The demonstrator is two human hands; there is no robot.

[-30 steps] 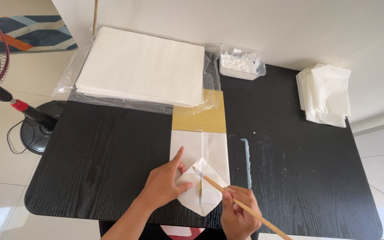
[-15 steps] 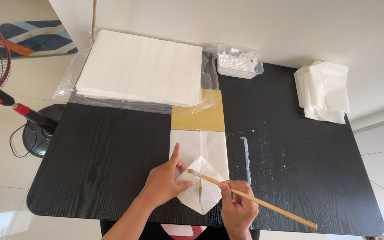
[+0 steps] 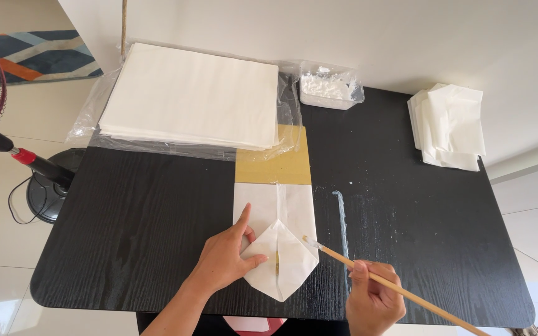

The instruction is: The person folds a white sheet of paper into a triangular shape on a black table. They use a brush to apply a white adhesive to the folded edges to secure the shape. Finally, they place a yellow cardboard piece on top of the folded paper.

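The left hand (image 3: 224, 261) lies flat with open fingers on the folded paper (image 3: 278, 239), near the front edge of the black bench (image 3: 126, 236). The right hand (image 3: 373, 303) grips a wooden brush (image 3: 400, 291); its tip is just beside the paper's right edge. Farther back, a clear tub (image 3: 331, 87) holds white paste, beside a big paper stack (image 3: 191, 99).

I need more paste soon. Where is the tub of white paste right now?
In the head view, the clear tub of white paste sits at the table's far edge, right of the big paper stack.
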